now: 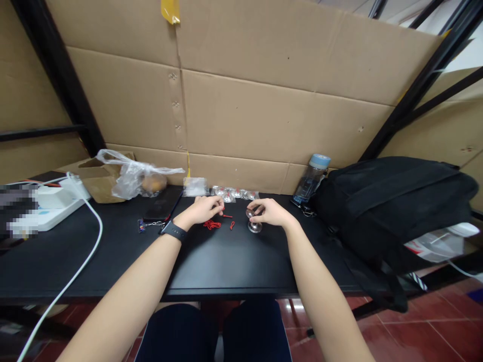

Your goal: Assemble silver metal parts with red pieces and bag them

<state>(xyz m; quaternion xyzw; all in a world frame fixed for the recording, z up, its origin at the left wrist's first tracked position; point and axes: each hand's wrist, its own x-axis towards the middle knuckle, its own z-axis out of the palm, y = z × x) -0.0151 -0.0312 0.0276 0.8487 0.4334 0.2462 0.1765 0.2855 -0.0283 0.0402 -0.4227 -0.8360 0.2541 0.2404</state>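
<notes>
My left hand [206,208], with a dark watch band on the wrist, is closed in a pinch, and a bit of red cord [224,209] shows at its fingertips. Under and beside it on the black table lie a small heap of red cords [212,224] and one short red cord loop [232,225]. Between the thumb and fingers of my right hand [269,212] is a clear round disc [249,213], held tilted. Just below it, a second clear round piece [255,228] rests on the tabletop. Whether the two clear pieces touch, I cannot tell.
Several small clear packets [236,193] and a white packet [196,186] line the cardboard wall. A phone [162,204], a plastic bag [130,176] and a power strip [56,213] with a white cable are left. A bottle [311,178] and black backpack [392,201] stand right.
</notes>
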